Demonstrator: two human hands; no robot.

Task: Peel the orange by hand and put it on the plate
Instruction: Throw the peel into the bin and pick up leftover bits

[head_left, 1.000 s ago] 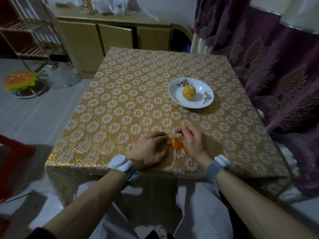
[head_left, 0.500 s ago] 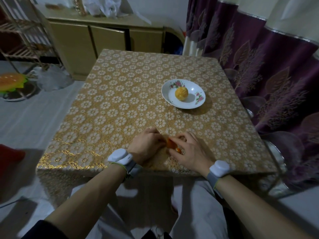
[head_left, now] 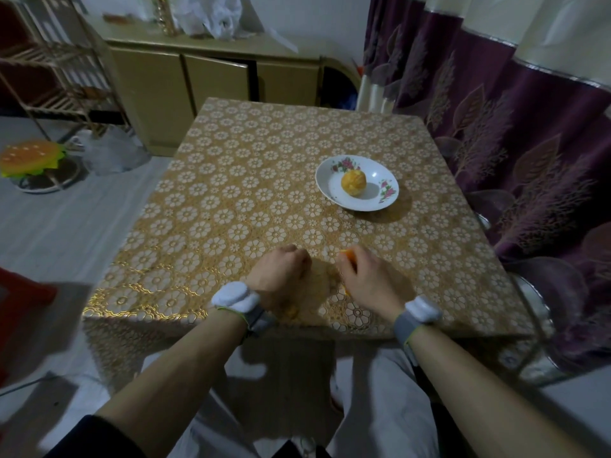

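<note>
A peeled orange [head_left: 353, 183] sits in the white flowered plate [head_left: 383, 173] at the right middle of the table. My right hand [head_left: 368, 280] rests near the front edge, closed on orange peel [head_left: 348, 256] that shows at its fingertips. My left hand [head_left: 279, 279] lies beside it with fingers curled; a small orange scrap of peel [head_left: 292, 313] shows under its wrist. What the left palm holds is hidden.
The table carries a gold flower-patterned cloth [head_left: 251, 200]. Purple curtains [head_left: 515, 133] hang close on the right. A low cabinet [head_left: 211, 84] stands behind the table, a wooden rack [head_left: 49, 71] at the left, a burger-shaped cushion [head_left: 31, 158] on the floor.
My two hands have drawn apart; earlier they met over the peel at the table's front edge. The peel stayed with my right hand. The orange in the plate has not moved.
</note>
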